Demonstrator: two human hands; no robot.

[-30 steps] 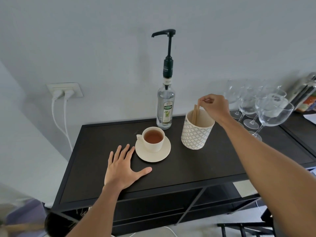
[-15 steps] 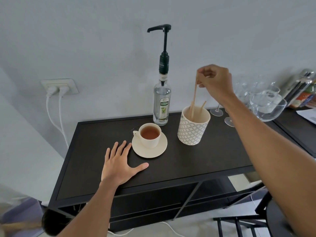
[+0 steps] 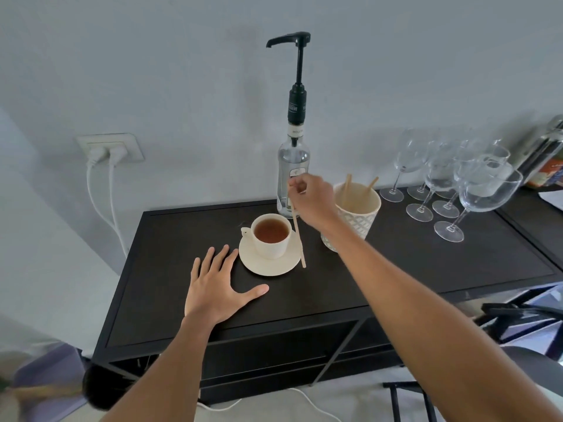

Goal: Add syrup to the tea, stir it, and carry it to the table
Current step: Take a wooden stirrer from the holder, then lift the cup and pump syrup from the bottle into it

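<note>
A cream cup of brown tea (image 3: pixel 271 236) stands on a cream saucer (image 3: pixel 268 268) on the dark sideboard (image 3: pixel 170 269). Behind it rises a clear syrup bottle (image 3: pixel 293 161) with a tall black pump. My right hand (image 3: pixel 315 198) pinches a wooden stir stick (image 3: pixel 298 236) by its top; the stick hangs just right of the cup, its lower end near the saucer's right rim. My left hand (image 3: pixel 217 287) lies flat and spread on the sideboard, left of and in front of the saucer, holding nothing.
A patterned white holder (image 3: pixel 361 214) with more wooden sticks stands right of the cup, behind my right forearm. Several wine glasses (image 3: pixel 451 184) crowd the back right. A wall socket (image 3: pixel 111 149) with white cables sits at left. A dark chair frame (image 3: pixel 518 318) is lower right.
My right hand has lifted one stir stick out of the holder and carried it left and down to beside the tea cup. My left hand has stayed flat on the sideboard.
</note>
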